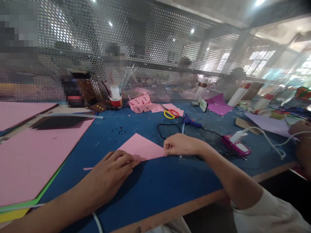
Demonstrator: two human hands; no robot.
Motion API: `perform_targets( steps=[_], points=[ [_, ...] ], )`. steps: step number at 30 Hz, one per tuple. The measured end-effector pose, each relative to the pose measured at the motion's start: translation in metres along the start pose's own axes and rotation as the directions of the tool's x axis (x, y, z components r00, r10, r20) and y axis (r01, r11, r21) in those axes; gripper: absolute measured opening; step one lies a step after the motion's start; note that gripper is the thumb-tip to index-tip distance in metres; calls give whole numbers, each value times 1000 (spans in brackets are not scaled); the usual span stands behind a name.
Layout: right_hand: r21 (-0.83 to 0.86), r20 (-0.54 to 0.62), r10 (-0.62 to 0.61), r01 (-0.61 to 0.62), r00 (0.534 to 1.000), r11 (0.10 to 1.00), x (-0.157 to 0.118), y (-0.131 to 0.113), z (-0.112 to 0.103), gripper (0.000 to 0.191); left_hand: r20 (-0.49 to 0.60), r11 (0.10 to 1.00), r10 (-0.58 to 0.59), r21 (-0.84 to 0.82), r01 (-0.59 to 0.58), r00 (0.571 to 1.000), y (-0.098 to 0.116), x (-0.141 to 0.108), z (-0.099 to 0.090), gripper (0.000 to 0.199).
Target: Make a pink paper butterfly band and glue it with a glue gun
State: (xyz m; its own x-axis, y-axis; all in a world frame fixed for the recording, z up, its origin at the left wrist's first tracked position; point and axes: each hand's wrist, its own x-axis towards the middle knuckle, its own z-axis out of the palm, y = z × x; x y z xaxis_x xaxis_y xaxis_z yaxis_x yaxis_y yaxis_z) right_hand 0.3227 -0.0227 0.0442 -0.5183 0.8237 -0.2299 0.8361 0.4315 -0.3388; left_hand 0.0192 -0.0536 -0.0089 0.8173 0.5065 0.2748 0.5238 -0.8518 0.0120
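A pink sheet of paper [143,147] lies on the blue tabletop with its peak pointing away from me, in a triangle-like shape. On its left part rests my left hand [118,166], palm down, fingers lying over the paper and hiding that corner. At the opposite corner, my right hand [179,145] is closed, thumb and fingers pinching the paper's tip. A narrow pink strip [87,168] shows beside my left hand. Just beyond my right hand are a blue glue gun [191,122] and a black wire loop [167,127].
Large pink sheets [36,161] are stacked at left. Scissors [171,113], a pink cut-out piece [140,103] and a cup of tools [115,101] stand toward the perforated metal screen [155,48]. A magenta power strip [235,145] with cables lies right, near another person's arm [303,139].
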Motion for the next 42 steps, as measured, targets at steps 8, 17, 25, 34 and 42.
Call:
perform_targets(
  steps=[8,17,25,34,42],
  points=[
    [-13,42,28,-27,999,1000,-2,11,-5,17,31,1000,-6,-9,6,999,-3,-2,4,44],
    [-65,76,38,-33,996,997,-4,12,-9,18,21,1000,-7,-26,8,1000,-4,-3,4,49],
    [-74,97,11,-4,995,997,-5,17,-10,23,33,1000,-13,-28,14,999,-4,-4,6,46],
    [49,204,-36,26,978,998,-5,26,-17,13,34,999,-6,-36,7,999,-7,-4,8,41],
    [82,-264,-343,376,901,923,-12,-22,-9,23,53,998,-30,-61,33,998,1,0,0,42]
  ],
)
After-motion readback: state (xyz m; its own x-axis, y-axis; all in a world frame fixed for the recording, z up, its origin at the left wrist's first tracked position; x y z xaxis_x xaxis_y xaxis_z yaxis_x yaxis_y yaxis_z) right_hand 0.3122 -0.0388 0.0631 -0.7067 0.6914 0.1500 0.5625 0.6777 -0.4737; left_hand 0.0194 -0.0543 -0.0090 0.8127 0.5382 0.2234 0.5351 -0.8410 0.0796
